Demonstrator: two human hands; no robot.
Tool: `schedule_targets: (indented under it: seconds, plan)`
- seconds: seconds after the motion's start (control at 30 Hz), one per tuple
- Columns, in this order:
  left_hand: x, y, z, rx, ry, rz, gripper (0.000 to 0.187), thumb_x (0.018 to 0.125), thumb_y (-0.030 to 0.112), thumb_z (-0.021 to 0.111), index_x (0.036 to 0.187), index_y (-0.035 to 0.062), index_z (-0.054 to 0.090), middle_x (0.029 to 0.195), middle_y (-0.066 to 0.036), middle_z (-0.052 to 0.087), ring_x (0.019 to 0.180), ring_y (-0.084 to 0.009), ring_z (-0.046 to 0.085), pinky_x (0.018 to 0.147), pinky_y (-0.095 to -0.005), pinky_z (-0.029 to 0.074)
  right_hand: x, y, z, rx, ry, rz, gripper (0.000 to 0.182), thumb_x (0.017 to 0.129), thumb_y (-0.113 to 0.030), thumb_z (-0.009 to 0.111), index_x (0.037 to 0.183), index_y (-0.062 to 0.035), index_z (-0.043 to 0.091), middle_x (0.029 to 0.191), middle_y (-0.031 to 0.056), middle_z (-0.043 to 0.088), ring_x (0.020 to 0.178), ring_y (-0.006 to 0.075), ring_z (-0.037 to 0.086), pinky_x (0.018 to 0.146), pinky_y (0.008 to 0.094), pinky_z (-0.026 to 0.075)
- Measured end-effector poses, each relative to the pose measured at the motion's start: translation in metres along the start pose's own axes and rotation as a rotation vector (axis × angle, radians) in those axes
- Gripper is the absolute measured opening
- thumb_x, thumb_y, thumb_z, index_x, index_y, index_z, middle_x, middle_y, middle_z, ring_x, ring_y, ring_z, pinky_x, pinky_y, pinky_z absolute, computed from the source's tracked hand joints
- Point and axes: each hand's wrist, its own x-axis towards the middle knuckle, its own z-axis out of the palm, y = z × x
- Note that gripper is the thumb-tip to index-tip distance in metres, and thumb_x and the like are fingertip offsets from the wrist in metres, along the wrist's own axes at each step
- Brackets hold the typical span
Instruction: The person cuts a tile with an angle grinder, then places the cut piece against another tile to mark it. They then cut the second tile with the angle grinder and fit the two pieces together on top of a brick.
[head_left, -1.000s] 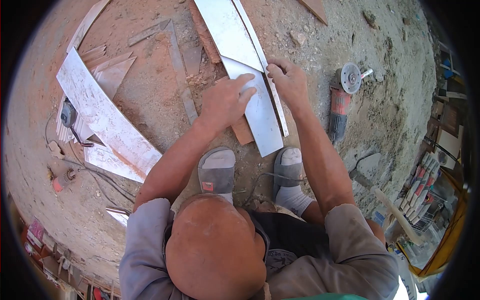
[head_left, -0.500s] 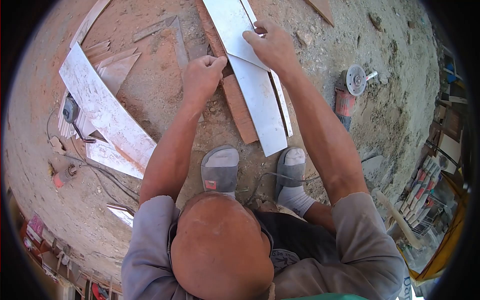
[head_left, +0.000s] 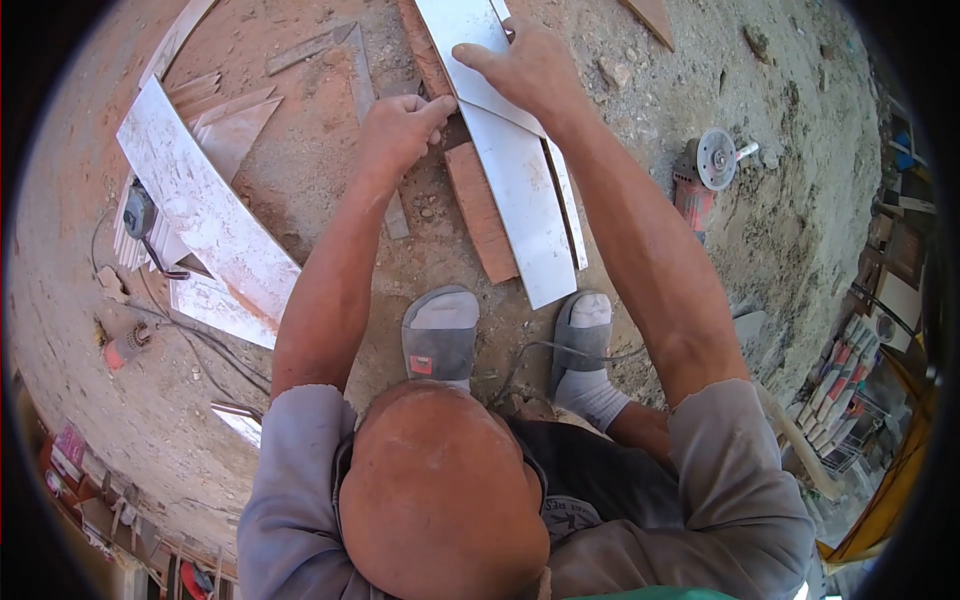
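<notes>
A long white strip [head_left: 515,205] with a slanted line across it lies over reddish-brown blocks [head_left: 480,215], its near end close to the feet. My left hand [head_left: 405,135] is closed at the strip's left edge, thumb and index finger pressed together; what they hold, if anything, is too small to make out. Spread over the upper part of the strip, my right hand [head_left: 525,70] has its thumb on the white surface and its other fingers over the right edge, gripping it. A narrower white strip [head_left: 565,205] runs along the right side.
An angle grinder [head_left: 705,175] lies on the ground to the right. At the left are a long white board [head_left: 205,190], stacked tile pieces [head_left: 235,130], a tape measure [head_left: 140,215] and cables. A metal square [head_left: 362,80] lies beyond my left hand. Sandalled feet stand below.
My right hand has moved left and further over the strip, its thumb now on the surface. My left hand has shifted slightly up and left, still pinched at the edge.
</notes>
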Motion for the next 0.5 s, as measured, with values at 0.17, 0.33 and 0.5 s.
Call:
schedule_targets:
  seconds: [0.17,0.33,0.5]
  plan:
    - [0.004,-0.003,-0.003,0.044,-0.009,0.024,0.044,0.083,0.046,0.069,0.067,0.005,0.068,0.06,-0.002,0.063,0.053,-0.0105,0.054,0.052,-0.0277,0.042,0.004,-0.022,0.001,-0.101,-0.057,0.058,0.078,0.067,-0.051,0.076,0.112,0.0109,0.061,0.103,0.0283,0.067,0.094,0.0382,0.068,0.079,0.0433,0.056]
    - [0.007,-0.006,-0.002,0.09,0.001,0.046,0.046,0.083,0.048,0.069,0.067,0.0042,0.068,0.06,-0.004,0.063,0.055,-0.0133,0.056,0.055,-0.0306,0.043,0.01,-0.037,-0.007,-0.177,-0.112,0.038,0.074,0.069,-0.047,0.076,0.11,0.0113,0.056,0.101,0.0295,0.066,0.096,0.0392,0.068,0.083,0.0444,0.055]
    - [0.007,-0.006,-0.003,0.106,0.001,0.064,0.047,0.083,0.049,0.069,0.068,0.004,0.069,0.061,-0.005,0.064,0.057,-0.0141,0.058,0.057,-0.0315,0.045,0.017,-0.037,-0.014,-0.105,-0.144,0.051,0.05,0.065,-0.031,0.073,0.095,0.0079,0.068,0.095,0.0288,0.068,0.092,0.0385,0.069,0.081,0.0432,0.056]
